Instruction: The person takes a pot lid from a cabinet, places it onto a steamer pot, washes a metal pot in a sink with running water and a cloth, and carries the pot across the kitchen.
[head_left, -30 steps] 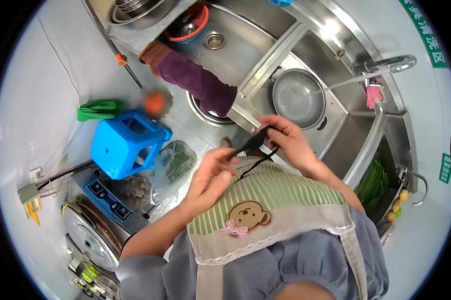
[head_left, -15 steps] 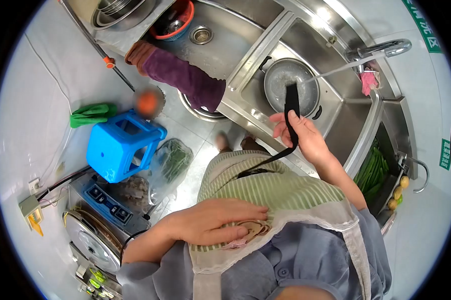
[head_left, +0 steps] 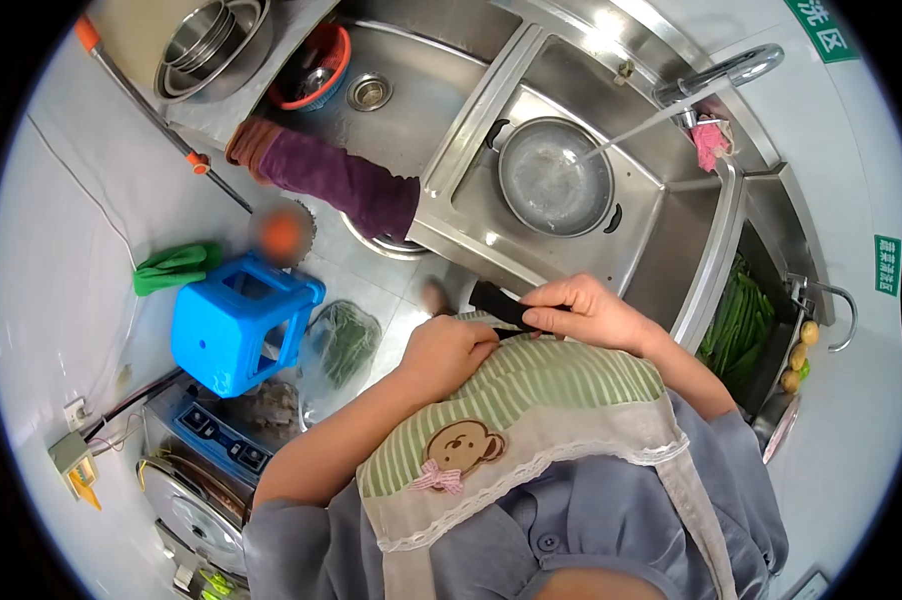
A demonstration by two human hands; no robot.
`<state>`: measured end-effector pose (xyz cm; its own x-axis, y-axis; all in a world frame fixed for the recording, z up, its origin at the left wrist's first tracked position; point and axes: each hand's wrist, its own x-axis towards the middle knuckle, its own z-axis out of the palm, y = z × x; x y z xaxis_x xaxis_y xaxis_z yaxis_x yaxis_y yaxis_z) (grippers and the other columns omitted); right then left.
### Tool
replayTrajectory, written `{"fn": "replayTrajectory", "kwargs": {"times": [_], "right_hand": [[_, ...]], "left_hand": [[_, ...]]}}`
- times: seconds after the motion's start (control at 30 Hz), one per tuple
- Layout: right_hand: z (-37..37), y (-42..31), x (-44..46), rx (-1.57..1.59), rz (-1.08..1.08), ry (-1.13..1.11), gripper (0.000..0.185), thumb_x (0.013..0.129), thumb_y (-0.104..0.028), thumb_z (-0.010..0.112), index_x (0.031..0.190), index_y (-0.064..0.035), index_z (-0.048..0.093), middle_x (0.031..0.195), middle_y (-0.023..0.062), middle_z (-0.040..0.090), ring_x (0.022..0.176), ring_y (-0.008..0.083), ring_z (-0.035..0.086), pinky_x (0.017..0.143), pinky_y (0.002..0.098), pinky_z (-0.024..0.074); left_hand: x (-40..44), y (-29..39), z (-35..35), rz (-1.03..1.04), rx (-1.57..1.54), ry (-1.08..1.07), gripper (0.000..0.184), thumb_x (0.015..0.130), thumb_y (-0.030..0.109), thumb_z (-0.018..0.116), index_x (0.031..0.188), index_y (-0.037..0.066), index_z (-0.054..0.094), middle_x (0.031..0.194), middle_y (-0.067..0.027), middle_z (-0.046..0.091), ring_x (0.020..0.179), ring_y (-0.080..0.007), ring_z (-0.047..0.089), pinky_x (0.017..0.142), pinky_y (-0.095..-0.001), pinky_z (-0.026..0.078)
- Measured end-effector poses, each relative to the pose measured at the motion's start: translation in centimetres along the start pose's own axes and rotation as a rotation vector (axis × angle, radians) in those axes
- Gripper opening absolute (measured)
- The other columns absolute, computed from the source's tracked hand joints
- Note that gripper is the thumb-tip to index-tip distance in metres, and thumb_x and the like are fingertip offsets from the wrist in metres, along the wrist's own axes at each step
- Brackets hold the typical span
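Note:
A wide black strap is in my right hand, its thumb and fingers pinched on it in front of my waist. My left hand is at the same height, fingers curled against the front of the striped green-and-white apron, close to the narrow part of the strap. What my left fingers grip is hidden. Beyond my hands, a metal pot with black handles stands in the right sink basin. Water runs into the pot from the faucet.
A purple sleeve cover drapes over the sink's edge. An orange-red basket sits in the left basin. On the left are a blue stool, a green cloth and a bag of greens. Green vegetables fill the right basin.
My right hand has lowered the strap from over the pot to my waist. My left hand has moved from the apron's bear patch up to the waist. The view has shifted slightly.

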<state>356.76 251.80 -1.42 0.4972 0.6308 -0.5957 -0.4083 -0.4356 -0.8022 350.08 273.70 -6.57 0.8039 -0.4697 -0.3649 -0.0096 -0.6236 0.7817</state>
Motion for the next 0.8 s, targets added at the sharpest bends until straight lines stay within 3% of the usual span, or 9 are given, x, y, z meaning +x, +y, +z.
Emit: {"fn": "replayTrajectory", "kwargs": {"times": [0.07,0.13,0.17,0.37,0.47,0.63,0.73,0.8], "right_hand": [[0.0,1.2,-0.1,-0.091,-0.033,0.024,0.022,0.09,-0.022,0.06,0.093,-0.0011,0.067,0.078,0.0036,0.061,0.074,0.0108,0.058,0.066,0.0272,0.0457],[0.1,2.4,-0.1,-0.346,-0.357,0.092,0.013,0.086,-0.012,0.064,0.091,-0.0008,0.068,0.078,0.0077,0.063,0.07,0.0179,0.059,0.065,0.0304,0.0471],[0.2,2.5,-0.4,-0.399,-0.314,0.086,0.013,0.082,-0.012,0.067,0.09,-0.0018,0.069,0.08,0.0107,0.064,0.075,0.0245,0.061,0.068,0.0332,0.0485],[0.0,3.0,-1.5,-0.414,-0.314,-0.008,0.016,0.082,-0.014,0.067,0.094,-0.0028,0.069,0.084,0.0104,0.065,0.082,0.0247,0.062,0.071,0.0344,0.0494],[0.0,3.8,-1.2,-0.357,-0.332,-0.012,0.018,0.083,-0.014,0.066,0.098,-0.003,0.068,0.086,0.0105,0.065,0.084,0.0253,0.062,0.072,0.0339,0.0495],[-0.1,4.9,-1.3,-0.192,-0.234,-0.017,0.019,0.085,-0.013,0.064,0.101,-0.0021,0.067,0.09,0.0117,0.065,0.086,0.0254,0.062,0.075,0.0338,0.0491],[-0.2,5.1,-1.3,-0.222,-0.235,-0.116,0.021,0.086,-0.018,0.063,0.1,-0.003,0.067,0.094,0.0115,0.067,0.088,0.0253,0.063,0.077,0.0348,0.0488],[-0.4,4.8,-1.3,-0.323,-0.267,-0.178,0.022,0.087,-0.021,0.061,0.1,-0.0039,0.067,0.096,0.0116,0.067,0.087,0.0256,0.063,0.076,0.0353,0.0486]], "left_hand": [[0.8,0.0,-0.2,0.009,0.009,-0.058,0.019,0.083,0.025,0.061,0.091,0.011,0.071,0.08,-0.0119,0.067,0.074,-0.0305,0.064,0.066,-0.0383,0.05],[1.3,-0.1,-0.6,0.044,0.009,-0.165,0.022,0.082,0.028,0.062,0.092,0.011,0.071,0.08,-0.0126,0.067,0.074,-0.0314,0.064,0.068,-0.0393,0.05],[1.5,0.0,-0.8,0.058,0.017,-0.169,0.022,0.082,0.028,0.062,0.092,0.011,0.071,0.08,-0.0126,0.067,0.074,-0.0314,0.064,0.068,-0.0393,0.05],[2.8,2.0,-1.1,0.054,0.194,-0.298,0.027,0.078,0.031,0.065,0.089,0.007,0.069,0.078,-0.0146,0.066,0.075,-0.0334,0.064,0.067,-0.041,0.049],[3.9,1.9,-0.7,0.168,0.244,-0.294,0.027,0.075,0.03,0.066,0.087,0.005,0.067,0.075,-0.0162,0.064,0.073,-0.0347,0.062,0.065,-0.0426,0.048],[5.5,1.4,-0.9,0.067,-0.072,-0.546,0.021,0.071,0.022,0.062,0.08,0.003,0.068,0.077,-0.0198,0.064,0.075,-0.0362,0.063,0.068,-0.045,0.05],[5.2,1.8,0.1,0.22,0.207,-0.417,0.025,0.071,0.023,0.063,0.089,0.005,0.067,0.071,-0.0179,0.063,0.069,-0.0374,0.061,0.064,-0.0447,0.048],[5.0,2.3,-0.2,0.202,0.245,-0.419,0.024,0.071,0.022,0.063,0.087,0.004,0.067,0.073,-0.0172,0.063,0.069,-0.0369,0.061,0.064,-0.0446,0.049]]}}
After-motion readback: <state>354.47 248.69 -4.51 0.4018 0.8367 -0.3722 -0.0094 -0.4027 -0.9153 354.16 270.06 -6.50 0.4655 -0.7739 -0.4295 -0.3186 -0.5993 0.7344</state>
